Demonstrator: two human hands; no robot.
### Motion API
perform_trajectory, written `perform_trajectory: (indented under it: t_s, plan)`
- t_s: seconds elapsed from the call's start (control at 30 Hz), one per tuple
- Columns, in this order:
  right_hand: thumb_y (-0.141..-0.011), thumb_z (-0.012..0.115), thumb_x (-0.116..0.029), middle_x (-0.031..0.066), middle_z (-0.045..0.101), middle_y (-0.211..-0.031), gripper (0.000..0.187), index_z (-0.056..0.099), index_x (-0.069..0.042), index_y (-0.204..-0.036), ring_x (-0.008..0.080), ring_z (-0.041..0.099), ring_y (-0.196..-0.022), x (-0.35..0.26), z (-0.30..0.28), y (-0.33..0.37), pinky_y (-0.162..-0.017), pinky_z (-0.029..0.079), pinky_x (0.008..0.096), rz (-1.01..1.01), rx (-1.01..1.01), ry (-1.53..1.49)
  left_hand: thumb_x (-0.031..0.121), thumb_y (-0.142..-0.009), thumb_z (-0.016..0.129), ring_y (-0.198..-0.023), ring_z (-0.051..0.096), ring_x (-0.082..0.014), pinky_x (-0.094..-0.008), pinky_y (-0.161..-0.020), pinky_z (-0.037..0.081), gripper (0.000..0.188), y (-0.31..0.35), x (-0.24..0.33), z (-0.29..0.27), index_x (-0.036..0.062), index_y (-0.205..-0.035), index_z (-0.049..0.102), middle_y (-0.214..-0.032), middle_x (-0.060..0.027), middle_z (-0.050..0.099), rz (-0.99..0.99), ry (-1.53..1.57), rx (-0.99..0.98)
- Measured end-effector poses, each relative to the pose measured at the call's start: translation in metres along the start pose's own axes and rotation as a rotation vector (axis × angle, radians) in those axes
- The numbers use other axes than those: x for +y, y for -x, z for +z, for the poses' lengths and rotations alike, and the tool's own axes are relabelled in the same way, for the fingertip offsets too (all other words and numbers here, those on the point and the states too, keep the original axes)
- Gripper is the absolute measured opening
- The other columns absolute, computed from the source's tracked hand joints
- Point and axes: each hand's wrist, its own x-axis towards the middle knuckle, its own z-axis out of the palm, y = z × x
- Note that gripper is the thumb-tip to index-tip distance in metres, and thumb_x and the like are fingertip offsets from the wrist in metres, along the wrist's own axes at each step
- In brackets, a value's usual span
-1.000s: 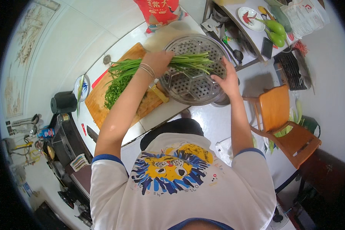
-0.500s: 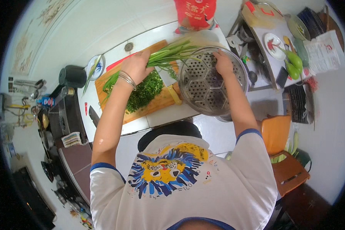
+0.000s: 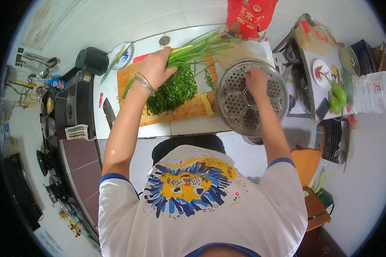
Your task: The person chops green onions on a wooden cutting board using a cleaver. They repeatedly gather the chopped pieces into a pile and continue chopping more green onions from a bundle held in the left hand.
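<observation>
My left hand (image 3: 155, 69) is closed around a bunch of long green chives (image 3: 201, 50), raised over the wooden cutting board (image 3: 128, 76). On the board under it lies a heap of finely chopped greens (image 3: 173, 95). A knife with a yellow handle (image 3: 207, 104) rests at the board's right part, its blade among green scraps. My right hand (image 3: 257, 81) is inside a round metal strainer basin (image 3: 243, 112) with a perforated pattern. Its fingers are curled downward, and what they hold, if anything, is hidden.
A red bag (image 3: 249, 19) stands at the back of the white table. At the left are a plate with green stalks (image 3: 120, 55), a dark pot (image 3: 91, 61) and a dark-handled knife (image 3: 109, 113). A side table on the right bears green eggplants (image 3: 339, 96) and a plate with red peppers (image 3: 321, 74).
My right hand has drawn its fingers together within the strainer. My left hand still grips the chives. The whole view has shifted, with the table appearing slightly further right.
</observation>
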Motion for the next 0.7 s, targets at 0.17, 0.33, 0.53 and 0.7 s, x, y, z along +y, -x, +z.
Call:
perform_trajectory:
  t_s: [0.17, 0.33, 0.53, 0.7]
  plan:
    - [-0.073, 0.054, -0.005, 0.0144, 0.056, -0.086, 0.006, 0.057, -0.003, -0.078, 0.0327, 0.054, -0.085, -0.086, 0.055, -0.001, -0.075, 0.045, 0.0412, -0.298, -0.065, -0.25, 0.017, -0.07, 0.07, -0.072, 0.059, -0.0388, -0.0441, -0.062, 0.046, 0.036, 0.008, -0.011, -0.008, 0.0002, -0.094, 0.05, -0.072, -0.0216, 0.059, -0.065, 0.039, 0.002]
    - [-0.072, 0.055, -0.003, 0.0103, 0.057, -0.086, 0.006, 0.059, -0.002, -0.077, 0.0286, 0.054, -0.085, -0.119, 0.111, -0.022, -0.076, 0.047, 0.0384, -0.454, -0.187, -0.152, 0.016, -0.069, 0.071, -0.071, 0.058, -0.0388, -0.0444, -0.061, 0.046, 0.036, 0.025, -0.023, -0.017, 0.001, -0.093, 0.05, -0.072, -0.0204, 0.058, -0.138, -0.006, -0.002]
    - [-0.074, 0.055, 0.0, 0.0097, 0.058, -0.097, 0.012, 0.062, -0.003, -0.084, 0.0263, 0.054, -0.096, -0.124, 0.148, -0.041, -0.083, 0.048, 0.0376, -0.474, -0.456, 0.049, 0.017, -0.068, 0.072, -0.072, 0.059, -0.0392, -0.0449, -0.062, 0.047, 0.036, 0.054, -0.045, -0.017, 0.0025, -0.094, 0.05, -0.074, -0.0205, 0.059, -0.282, -0.022, -0.019]
    - [-0.079, 0.05, -0.004, 0.0099, 0.058, -0.095, 0.013, 0.061, -0.004, -0.086, 0.0272, 0.055, -0.096, -0.113, 0.155, -0.048, -0.083, 0.049, 0.0379, -0.478, -0.505, 0.11, 0.017, -0.068, 0.071, -0.073, 0.059, -0.0398, -0.0453, -0.063, 0.047, 0.036, 0.065, -0.058, -0.016, 0.002, -0.094, 0.051, -0.074, -0.0211, 0.06, -0.306, -0.045, 0.001]
